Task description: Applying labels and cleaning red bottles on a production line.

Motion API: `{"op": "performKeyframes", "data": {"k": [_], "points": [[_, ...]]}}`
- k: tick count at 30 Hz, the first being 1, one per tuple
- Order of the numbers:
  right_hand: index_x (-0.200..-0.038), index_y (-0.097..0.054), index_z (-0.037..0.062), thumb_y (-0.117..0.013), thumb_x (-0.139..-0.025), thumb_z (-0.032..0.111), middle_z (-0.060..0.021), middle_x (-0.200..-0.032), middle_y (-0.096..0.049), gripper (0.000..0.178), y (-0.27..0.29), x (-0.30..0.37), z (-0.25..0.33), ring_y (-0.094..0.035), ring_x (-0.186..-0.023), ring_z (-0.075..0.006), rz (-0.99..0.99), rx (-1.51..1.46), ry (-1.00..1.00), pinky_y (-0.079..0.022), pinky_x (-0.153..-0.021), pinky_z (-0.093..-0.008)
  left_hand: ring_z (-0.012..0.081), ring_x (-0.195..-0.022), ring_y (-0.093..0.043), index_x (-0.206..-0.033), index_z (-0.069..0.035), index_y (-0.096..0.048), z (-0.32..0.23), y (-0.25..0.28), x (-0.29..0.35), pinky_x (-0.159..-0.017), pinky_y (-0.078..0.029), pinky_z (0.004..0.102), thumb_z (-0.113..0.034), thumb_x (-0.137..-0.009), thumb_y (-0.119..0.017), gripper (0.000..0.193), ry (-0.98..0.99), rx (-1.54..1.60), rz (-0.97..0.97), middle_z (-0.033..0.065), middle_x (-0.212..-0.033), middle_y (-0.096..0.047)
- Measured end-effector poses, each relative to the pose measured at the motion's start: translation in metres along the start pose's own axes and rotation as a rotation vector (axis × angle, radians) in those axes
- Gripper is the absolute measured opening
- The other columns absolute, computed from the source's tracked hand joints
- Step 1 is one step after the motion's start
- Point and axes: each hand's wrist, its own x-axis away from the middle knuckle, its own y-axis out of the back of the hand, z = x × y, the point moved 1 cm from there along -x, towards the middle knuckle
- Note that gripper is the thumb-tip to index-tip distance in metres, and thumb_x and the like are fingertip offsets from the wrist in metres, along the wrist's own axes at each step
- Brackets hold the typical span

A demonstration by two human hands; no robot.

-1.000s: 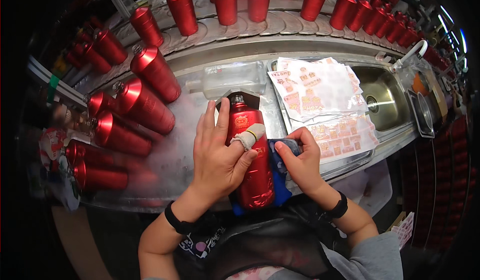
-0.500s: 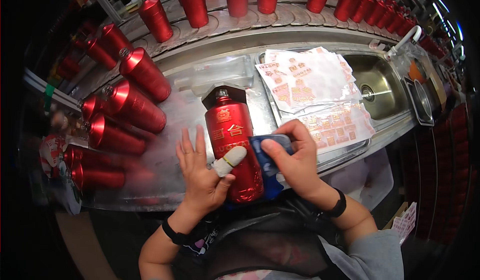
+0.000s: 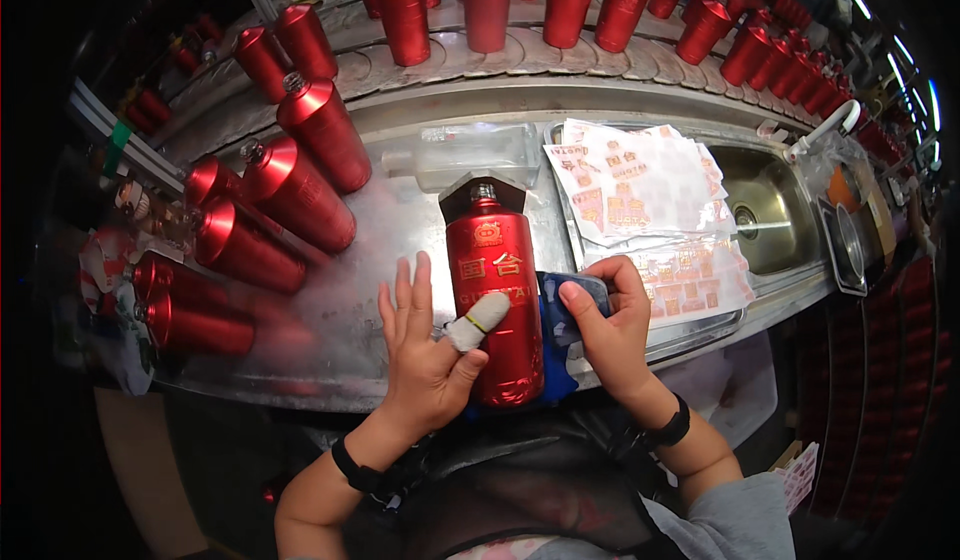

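A red bottle (image 3: 492, 340) with gold lettering lies on its back before me, its neck toward the far side in a dark angular holder (image 3: 452, 196). My left hand (image 3: 425, 365) is open beside it, fingers spread. A white wrapped finger (image 3: 478, 322) on that hand rests over the bottle's front just below the gold characters. At the bottle's right edge my right hand (image 3: 615, 330) is closed on a flat dark-blue scraper-like piece (image 3: 562, 305), held between thumb and fingers. Blue cloth (image 3: 560, 375) shows under the bottle's right side.
Printed label sheets (image 3: 640, 175) lie on a metal tray right of the bottle, with a sink (image 3: 770, 200) beyond. Several red bottles (image 3: 300, 195) lie tilted at the left. More stand along a conveyor (image 3: 450, 75) at the back. A clear plastic block (image 3: 478, 150) lies behind the holder.
The view has shifted, so the bottle and both hands appear farther right. The dark-blue piece has drawn back slightly from over the bottle's edge. My left hand keeps its pose.
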Motion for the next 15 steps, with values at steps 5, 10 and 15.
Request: {"op": "performKeyframes", "data": {"k": [5,10,15], "points": [[-0.105,-0.051,0.0031,-0.069,-0.091,0.008,-0.0008,-0.087,-0.060,0.023,0.000,0.002,0.003,-0.054,-0.075,-0.0030,0.018,0.000,-0.091,-0.045,-0.065,-0.0186,0.0514,-0.145,-0.019,-0.124,-0.020,-0.070,0.011,0.010,-0.041,-0.114,-0.004,0.0645,-0.051,-0.101,-0.040,0.049,-0.109,-0.079,0.000,0.0298,-0.159,-0.019],[-0.113,-0.050,0.0029,-0.069,-0.090,0.005,-0.0011,-0.088,-0.059,0.030,-0.008,0.005,0.006,-0.055,-0.078,-0.0040,0.047,-0.005,-0.115,-0.046,-0.066,-0.0200,0.0489,-0.146,-0.018,-0.126,-0.024,-0.069,0.034,0.009,-0.074,-0.114,-0.003,0.0643,-0.045,-0.100,-0.045,0.041,-0.140,-0.080,-0.011,0.0233,-0.161,-0.020],[-0.098,-0.060,0.0039,-0.073,-0.082,-0.003,-0.0068,-0.084,-0.060,0.021,-0.024,-0.017,0.031,-0.058,-0.076,-0.0168,0.096,0.448,0.513,-0.044,-0.065,-0.0275,0.0456,-0.147,-0.019,-0.128,-0.022,-0.067,0.045,-0.002,-0.077,-0.115,-0.004,0.0624,-0.044,-0.102,-0.043,0.042,-0.045,0.103,-0.055,0.0196,-0.162,-0.022]]}}
